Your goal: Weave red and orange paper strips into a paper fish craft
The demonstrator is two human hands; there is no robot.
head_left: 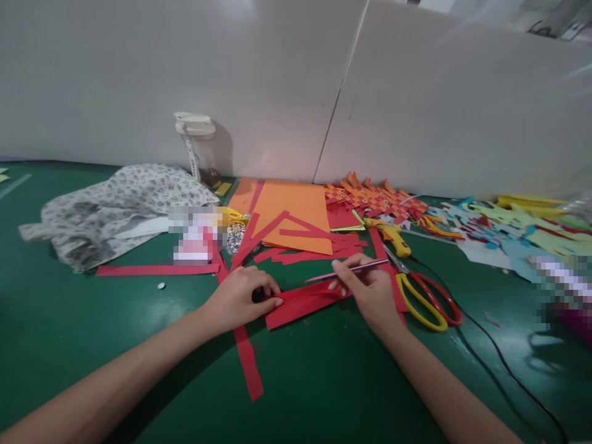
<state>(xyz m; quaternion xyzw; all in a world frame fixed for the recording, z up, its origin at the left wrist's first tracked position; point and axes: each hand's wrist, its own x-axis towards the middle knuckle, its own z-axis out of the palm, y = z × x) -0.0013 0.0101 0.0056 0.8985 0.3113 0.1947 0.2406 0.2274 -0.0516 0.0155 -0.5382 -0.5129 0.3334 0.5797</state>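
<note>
Between my hands lies a piece of red paper (305,304), tilted slightly above the green table. My left hand (240,296) pinches its left end between thumb and fingers. My right hand (367,290) is closed around a pencil (324,277), its tip pointing left over the paper, and some of its fingers also touch the paper's right end. Long red paper strips (250,364) lie beneath and beside my hands. Scissors (430,302) with one yellow and one red handle loop rest just right of my right hand.
Orange paper sheets (296,206) lie at the back by the wall. A yellow glue gun (393,237) trails a black cord to the right. Woven paper fish (365,197) and paper scraps (531,228) cover the back right. Patterned cloth (115,203) and a lidded cup (197,148) stand left.
</note>
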